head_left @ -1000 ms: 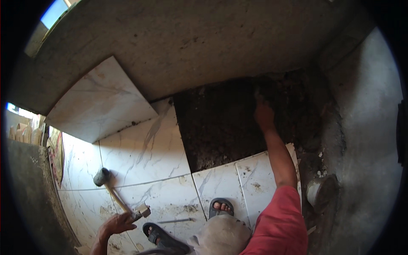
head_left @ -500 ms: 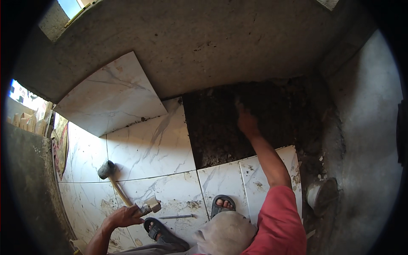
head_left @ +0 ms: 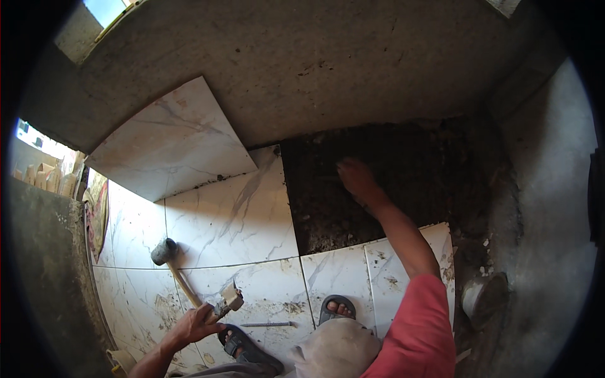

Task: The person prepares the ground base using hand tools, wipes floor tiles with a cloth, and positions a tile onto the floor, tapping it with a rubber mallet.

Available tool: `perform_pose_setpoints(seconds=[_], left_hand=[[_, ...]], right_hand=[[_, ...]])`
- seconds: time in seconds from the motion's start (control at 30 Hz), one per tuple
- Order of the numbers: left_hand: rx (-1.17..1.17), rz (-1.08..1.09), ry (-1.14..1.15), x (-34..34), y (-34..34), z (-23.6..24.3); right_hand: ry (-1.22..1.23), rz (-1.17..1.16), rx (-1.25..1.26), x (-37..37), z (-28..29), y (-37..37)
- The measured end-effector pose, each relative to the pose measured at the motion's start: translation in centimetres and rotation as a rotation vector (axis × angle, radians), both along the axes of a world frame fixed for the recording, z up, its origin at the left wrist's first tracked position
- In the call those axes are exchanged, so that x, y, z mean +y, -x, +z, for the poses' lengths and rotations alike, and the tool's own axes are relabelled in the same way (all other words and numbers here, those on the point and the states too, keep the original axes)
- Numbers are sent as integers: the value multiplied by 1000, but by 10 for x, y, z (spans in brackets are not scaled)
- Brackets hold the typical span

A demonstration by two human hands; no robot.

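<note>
My right hand (head_left: 360,181) reaches over the dark bare bed (head_left: 403,183) between the tiles and the wall. Its fingers are curled together low over the dark surface; whatever they may pinch is hidden. Low on the left, my left hand (head_left: 195,324) is closed round a short tool (head_left: 230,298) with a dark shaft and a pale, block-like end. A rubber mallet (head_left: 165,252) lies on the white marbled tiles (head_left: 239,227), its wooden handle running toward my left hand. Whether hand and handle touch I cannot tell.
A loose marbled tile (head_left: 179,142) slants against the back wall (head_left: 296,69). A thin metal rod (head_left: 268,324) lies between my sandalled feet. A round pipe opening (head_left: 485,296) stands at right, beside the right wall (head_left: 548,208). Patterned cloth (head_left: 96,214) lies at far left.
My right hand has moved a little to the left and nearer over the dark bed, its outstretched finger now curled in. My left hand keeps the tool. The whole view has shifted slightly.
</note>
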State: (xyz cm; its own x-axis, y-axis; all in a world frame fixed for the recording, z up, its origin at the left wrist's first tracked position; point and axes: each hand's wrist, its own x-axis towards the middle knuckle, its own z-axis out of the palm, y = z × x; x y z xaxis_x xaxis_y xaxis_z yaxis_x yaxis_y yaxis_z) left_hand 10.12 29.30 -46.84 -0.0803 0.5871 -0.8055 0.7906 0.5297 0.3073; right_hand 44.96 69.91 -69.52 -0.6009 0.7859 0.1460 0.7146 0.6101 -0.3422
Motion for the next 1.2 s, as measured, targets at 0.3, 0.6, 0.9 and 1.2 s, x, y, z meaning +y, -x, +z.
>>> perform_pose_setpoints(seconds=[0.3,0.6,0.9,1.2], left_hand=[[-130,45,137,-9,-35,-35],[-174,-89,120,1,-37,-59],[-248,-13,-321,104,-147,-98],[-833,23,-658,217,-239,-136]], right_hand=[[-406,-265,-26,87,-76,91],[854,-242,809,31,28,-76],[1537,-80,780,-207,62,-106],[777,-353,1352,-263,94,2]])
